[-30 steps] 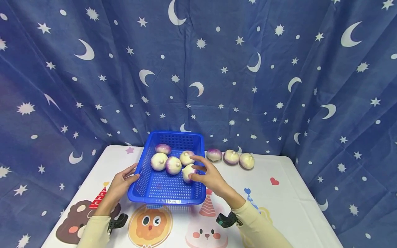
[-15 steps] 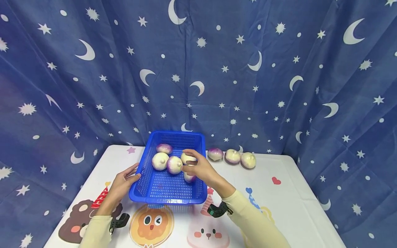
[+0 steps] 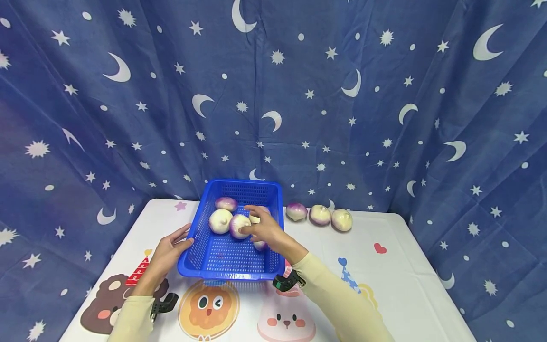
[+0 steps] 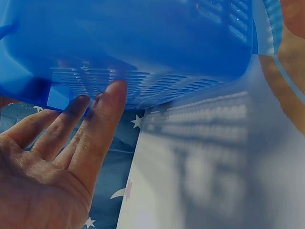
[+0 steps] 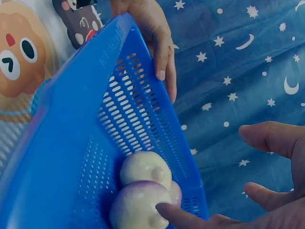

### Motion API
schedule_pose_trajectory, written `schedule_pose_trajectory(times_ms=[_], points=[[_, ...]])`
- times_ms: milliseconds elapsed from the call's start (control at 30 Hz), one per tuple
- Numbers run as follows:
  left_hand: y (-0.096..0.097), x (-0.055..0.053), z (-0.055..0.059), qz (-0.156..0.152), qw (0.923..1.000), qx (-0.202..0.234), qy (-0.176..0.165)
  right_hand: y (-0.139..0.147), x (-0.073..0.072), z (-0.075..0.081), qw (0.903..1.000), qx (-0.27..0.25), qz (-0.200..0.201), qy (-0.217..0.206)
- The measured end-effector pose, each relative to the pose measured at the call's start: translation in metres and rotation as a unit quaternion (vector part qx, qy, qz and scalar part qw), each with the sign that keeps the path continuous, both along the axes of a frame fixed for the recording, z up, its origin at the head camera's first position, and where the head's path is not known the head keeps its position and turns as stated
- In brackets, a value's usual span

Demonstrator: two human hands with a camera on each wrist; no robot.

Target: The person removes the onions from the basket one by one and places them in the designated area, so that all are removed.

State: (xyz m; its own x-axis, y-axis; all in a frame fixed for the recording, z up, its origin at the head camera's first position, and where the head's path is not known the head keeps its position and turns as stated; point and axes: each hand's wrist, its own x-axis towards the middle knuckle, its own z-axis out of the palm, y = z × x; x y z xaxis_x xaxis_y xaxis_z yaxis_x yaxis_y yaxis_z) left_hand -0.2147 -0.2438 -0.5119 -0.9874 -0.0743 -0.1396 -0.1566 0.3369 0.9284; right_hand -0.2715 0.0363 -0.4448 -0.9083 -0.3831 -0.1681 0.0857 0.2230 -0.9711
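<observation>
A blue perforated basket (image 3: 232,277) holds several glossy purple-and-white turnips, bunched toward its back half. At its left side my left hand (image 3: 167,251) rests with the thumb at the rim and straight fingers (image 4: 102,126) against the outer wall. My right hand (image 3: 267,231) is over the basket's right half, fingers spread. Its thumb and fingertips are at the middle turnip (image 3: 240,226), and in the right wrist view a fingertip overlaps a turnip (image 5: 138,205). The hand partly hides two turnips below it. A white turnip (image 3: 220,222) and a purple one (image 3: 226,204) lie to the left.
Three turnips stand in a row on the table right of the basket: a purple one (image 3: 297,212), a middle one (image 3: 320,215) and a white one (image 3: 342,220). A cartoon-print cloth (image 3: 410,266) covers the table. A blue starry curtain (image 3: 299,95) hangs close behind.
My right hand has moved left across the basket, from the rightmost turnip inside to the middle one. The left hand and the turnips hold their places.
</observation>
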Motion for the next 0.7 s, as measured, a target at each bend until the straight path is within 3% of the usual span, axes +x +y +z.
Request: schedule_pose_trajectory(times_ms=[333,700], points=[[-0.002,0.001,-0.002,-0.001,1.0000,-0.001,0.003,-0.013,-0.011,-0.010,0.9980,-0.007,0.003,-0.063],[0.001,0.001,0.000,-0.001,1.0000,0.000,0.008,-0.027,-0.026,-0.024,0.9963,0.012,-0.002,-0.085]])
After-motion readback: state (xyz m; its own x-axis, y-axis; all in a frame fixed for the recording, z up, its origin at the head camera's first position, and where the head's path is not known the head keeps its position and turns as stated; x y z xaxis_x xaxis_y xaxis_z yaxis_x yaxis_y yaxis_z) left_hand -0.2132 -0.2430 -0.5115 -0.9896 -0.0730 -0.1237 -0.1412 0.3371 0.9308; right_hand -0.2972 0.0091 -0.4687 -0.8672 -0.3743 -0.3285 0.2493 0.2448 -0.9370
